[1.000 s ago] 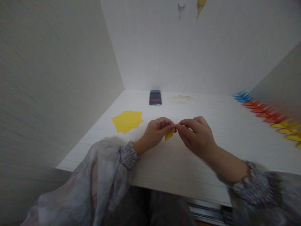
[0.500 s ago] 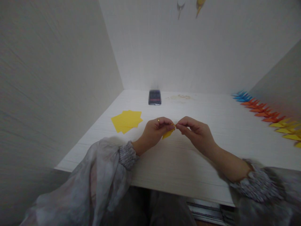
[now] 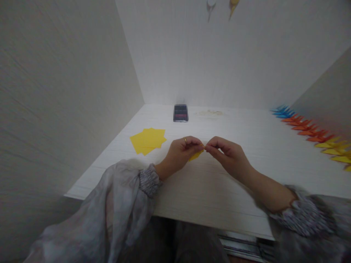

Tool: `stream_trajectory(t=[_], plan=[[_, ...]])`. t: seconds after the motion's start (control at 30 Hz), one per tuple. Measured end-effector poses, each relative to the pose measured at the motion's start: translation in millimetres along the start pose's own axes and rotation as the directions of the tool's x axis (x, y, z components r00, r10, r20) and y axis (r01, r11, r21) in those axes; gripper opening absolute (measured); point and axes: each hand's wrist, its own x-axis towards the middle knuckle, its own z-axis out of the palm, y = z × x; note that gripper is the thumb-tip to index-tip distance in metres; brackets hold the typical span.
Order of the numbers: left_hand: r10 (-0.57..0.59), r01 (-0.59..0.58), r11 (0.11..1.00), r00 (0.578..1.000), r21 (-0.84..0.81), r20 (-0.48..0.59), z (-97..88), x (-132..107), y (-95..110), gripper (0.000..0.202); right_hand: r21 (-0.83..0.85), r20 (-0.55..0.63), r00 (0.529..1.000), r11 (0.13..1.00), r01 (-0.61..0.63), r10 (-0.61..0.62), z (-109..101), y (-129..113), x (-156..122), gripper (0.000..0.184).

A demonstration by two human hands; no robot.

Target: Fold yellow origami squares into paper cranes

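A small folded piece of yellow origami paper (image 3: pixel 195 156) is pinched between the thumb and fingers of my left hand (image 3: pixel 184 149), which wears a ring. My right hand (image 3: pixel 227 151) is closed in a pinch at the paper's right tip, its fingertips meeting those of the left. Most of the folded paper is hidden behind my left fingers; its lower part hangs below them. Loose yellow paper sheets (image 3: pixel 148 140) lie overlapped on the table, left of my left hand.
A dark device with a blurred screen (image 3: pixel 180 113) sits at the back of the white table (image 3: pixel 208 197). Along the right side runs a row of folded paper figures, blue (image 3: pixel 283 111), orange (image 3: pixel 309 128) and yellow (image 3: pixel 336 150). Two hooks (image 3: pixel 233 7) are on the back wall.
My hands stay almost in place, still pinching the yellow paper. The right thumb and fingers have shifted very slightly; nothing else on the table has moved.
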Motion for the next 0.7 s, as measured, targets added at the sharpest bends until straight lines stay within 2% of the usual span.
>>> stream_trajectory(t=[0.7], plan=[[-0.042, 0.042, 0.999, 0.998, 0.015, 0.047, -0.4, -2.4, 3.1, 0.022, -0.025, 0.05, 0.995, 0.996, -0.088, 0.089, 1.1, 0.7, 0.9, 0.009]])
